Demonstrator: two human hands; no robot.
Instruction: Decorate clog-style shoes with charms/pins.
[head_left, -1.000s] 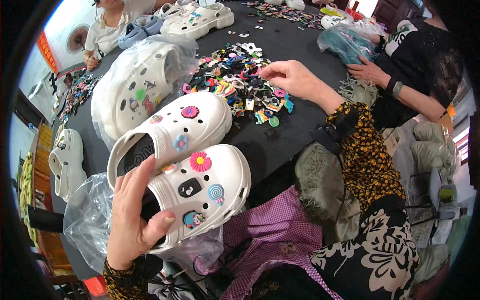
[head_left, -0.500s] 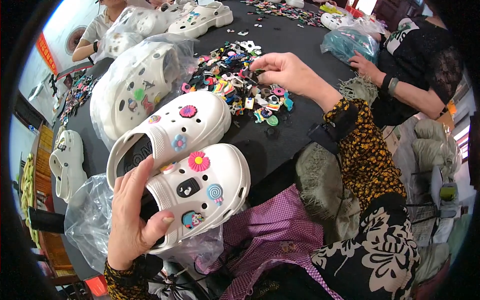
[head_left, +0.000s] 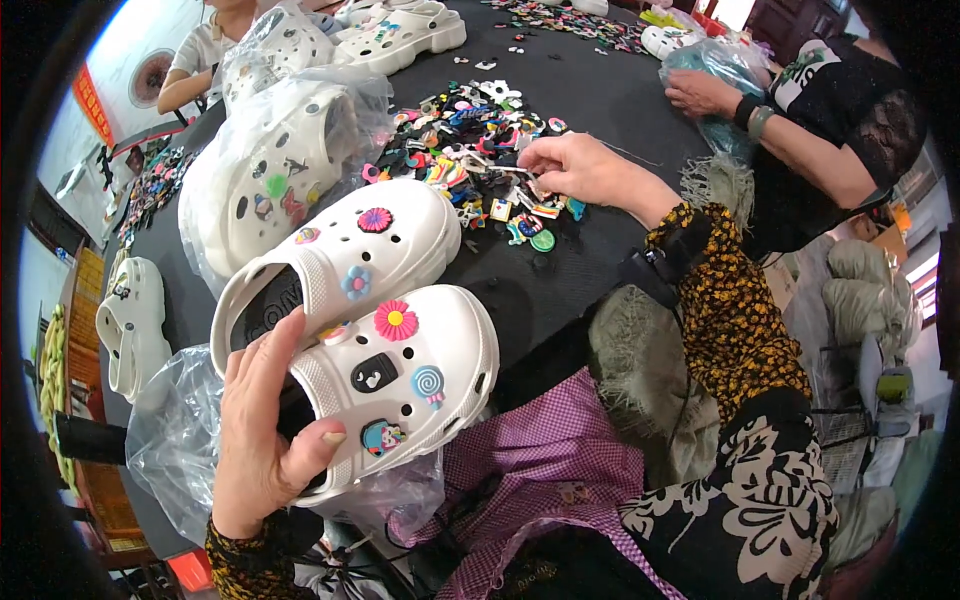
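My left hand (head_left: 262, 430) grips the near white clog (head_left: 455, 345) at its heel opening, thumb and fingers around the rim. Its top carries a pink flower charm (head_left: 396, 320), a black charm (head_left: 374, 373), a blue swirl lollipop charm (head_left: 428, 384) and a small figure charm (head_left: 381, 437). Right behind it lies a second white clog (head_left: 420, 220) with a few flower charms and several bare holes. Over the right side of a heap of colourful shoe charms (head_left: 470, 140), my right hand (head_left: 590, 172) has its fingertips pinched together; what they hold is too small to make out.
Behind the pair, a bagged white clog (head_left: 225, 200) stands on the black table (head_left: 590, 90). Another white clog (head_left: 135, 320) sits at the left edge. Clear plastic (head_left: 175, 440) lies under my left hand. At right, a co-worker's hand (head_left: 705, 92) is at a teal bagged item (head_left: 725, 135).
My right hand has shifted down and right over the charm heap, its fingers closer together. The co-worker's hand at right has moved farther back on the bag. My left hand stays put.
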